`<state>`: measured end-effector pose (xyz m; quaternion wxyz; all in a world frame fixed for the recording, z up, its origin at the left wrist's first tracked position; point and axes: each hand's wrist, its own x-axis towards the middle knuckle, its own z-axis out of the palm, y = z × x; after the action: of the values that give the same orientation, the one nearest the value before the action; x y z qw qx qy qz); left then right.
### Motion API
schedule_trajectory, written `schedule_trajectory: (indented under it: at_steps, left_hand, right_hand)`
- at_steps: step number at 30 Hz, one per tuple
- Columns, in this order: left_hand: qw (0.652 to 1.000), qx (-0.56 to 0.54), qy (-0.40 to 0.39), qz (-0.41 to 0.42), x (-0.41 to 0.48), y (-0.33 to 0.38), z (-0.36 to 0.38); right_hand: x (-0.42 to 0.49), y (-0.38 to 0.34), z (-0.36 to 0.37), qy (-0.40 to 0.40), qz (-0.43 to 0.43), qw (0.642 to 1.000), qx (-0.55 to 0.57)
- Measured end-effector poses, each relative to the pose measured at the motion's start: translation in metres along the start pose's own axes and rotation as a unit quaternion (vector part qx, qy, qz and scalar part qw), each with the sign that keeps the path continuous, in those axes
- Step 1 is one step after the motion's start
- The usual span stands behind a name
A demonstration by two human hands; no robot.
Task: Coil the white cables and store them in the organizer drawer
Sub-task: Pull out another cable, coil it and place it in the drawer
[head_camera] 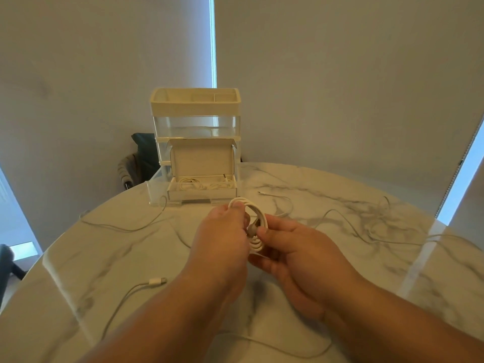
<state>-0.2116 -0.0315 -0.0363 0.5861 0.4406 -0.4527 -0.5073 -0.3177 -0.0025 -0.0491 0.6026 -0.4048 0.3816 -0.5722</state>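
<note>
Both hands (pixel 251 247) around smooth round white cable coil (pixel 255 226)

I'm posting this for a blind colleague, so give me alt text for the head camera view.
Two bare hands, left hand and right hand, hold a coiled white cable above a round marble table. Behind it stands a clear organizer, its bottom drawer pulled open around an open white box of coiled cables. Loose white cables lie on the table.
</note>
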Motion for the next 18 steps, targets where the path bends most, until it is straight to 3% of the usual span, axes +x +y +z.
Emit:
schedule_trajectory:
  at_steps: [7,14,18]
  left_hand:
    - [0.997,0.054,-0.04,0.049,0.0008,-0.005,-0.0047]
    - [0.999,-0.036,0.009,-0.035,0.0011,-0.0064,0.0028]
    - [0.999,-0.024,0.009,-0.04,0.0035,-0.0074,0.005]
  right_hand:
    - [0.0057,-0.0048,-0.0048,0.019,-0.002,0.996,-0.086]
    - [0.0107,-0.0047,-0.0036,0.043,0.005,0.997,0.066]
    - [0.0082,-0.0055,-0.0046,0.044,-0.005,0.999,-0.031]
